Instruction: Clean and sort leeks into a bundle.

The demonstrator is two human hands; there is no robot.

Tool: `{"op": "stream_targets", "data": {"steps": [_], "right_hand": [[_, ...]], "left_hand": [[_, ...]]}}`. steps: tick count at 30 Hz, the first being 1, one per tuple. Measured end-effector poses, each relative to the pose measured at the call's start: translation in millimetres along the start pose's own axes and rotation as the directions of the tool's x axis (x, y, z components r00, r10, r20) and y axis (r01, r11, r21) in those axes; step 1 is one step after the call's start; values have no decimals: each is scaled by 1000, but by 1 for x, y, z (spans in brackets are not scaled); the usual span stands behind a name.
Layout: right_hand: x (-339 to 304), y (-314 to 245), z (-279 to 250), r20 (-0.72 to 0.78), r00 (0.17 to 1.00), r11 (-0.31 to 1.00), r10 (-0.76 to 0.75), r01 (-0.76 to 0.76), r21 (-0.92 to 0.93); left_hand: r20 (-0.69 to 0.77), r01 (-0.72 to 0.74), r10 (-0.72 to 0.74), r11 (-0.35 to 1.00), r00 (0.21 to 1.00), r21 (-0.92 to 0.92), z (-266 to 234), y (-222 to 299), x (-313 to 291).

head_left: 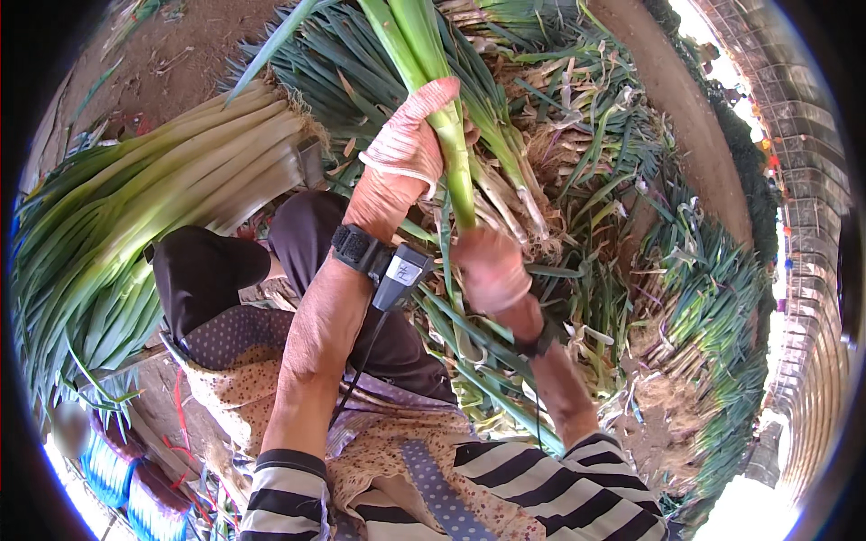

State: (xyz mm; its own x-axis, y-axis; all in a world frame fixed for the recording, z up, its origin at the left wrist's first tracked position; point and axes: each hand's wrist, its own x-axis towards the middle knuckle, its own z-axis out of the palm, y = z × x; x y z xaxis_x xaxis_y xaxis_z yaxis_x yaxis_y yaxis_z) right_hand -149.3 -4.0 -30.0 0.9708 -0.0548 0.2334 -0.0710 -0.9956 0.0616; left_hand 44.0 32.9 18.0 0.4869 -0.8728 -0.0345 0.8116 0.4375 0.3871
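Observation:
My left hand [410, 135], in a pale pink-and-white glove, is closed around a thick large green onion [459, 180]. Its green leaves rise past the upper edge of the view, and the stalk slants down toward my right hand [492, 270]. That hand, also gloved, is at the stalk's lower end, its fingers smeared by motion. Whether it grips the stalk I cannot tell. Just beyond the stalk lie untrimmed green onions [514, 176] with dry outer skins and roots. To the left, a heap of cleaned green onions [207, 153] shows long pale shafts and green leaves.
More dark green onions [316, 63] lie ahead. Bundles [713, 334] line the right side beside bare soil [704, 135]. Stripped leaves and skins [577, 316] cover the ground near my right arm. Bright blue bundled material [113, 464] is at lower left. A cable hangs from the device [401, 275] on my left wrist.

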Motion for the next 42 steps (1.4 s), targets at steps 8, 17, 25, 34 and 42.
{"op": "stream_targets", "data": {"steps": [8,17,25,34,42], "right_hand": [[22,20,-44,-421,795,787,436,-110,607],[56,12,-37,-304,948,992,97,-115,-43],[-28,16,-14,-172,899,856,403,-303,419],[65,8,-43,-434,862,960,262,-189,205],[67,5,-29,-271,955,984,120,-151,-98]], "left_hand": [[124,45,-50,998,991,42,-7,3,-4],[49,50,-50,999,998,-17,-6,-13,-7],[50,-17,11,992,999,123,-2,4,-3],[73,-64,52,984,996,165,-2,-5,-5],[-82,-36,53,980,995,194,3,-8,-10]]}}
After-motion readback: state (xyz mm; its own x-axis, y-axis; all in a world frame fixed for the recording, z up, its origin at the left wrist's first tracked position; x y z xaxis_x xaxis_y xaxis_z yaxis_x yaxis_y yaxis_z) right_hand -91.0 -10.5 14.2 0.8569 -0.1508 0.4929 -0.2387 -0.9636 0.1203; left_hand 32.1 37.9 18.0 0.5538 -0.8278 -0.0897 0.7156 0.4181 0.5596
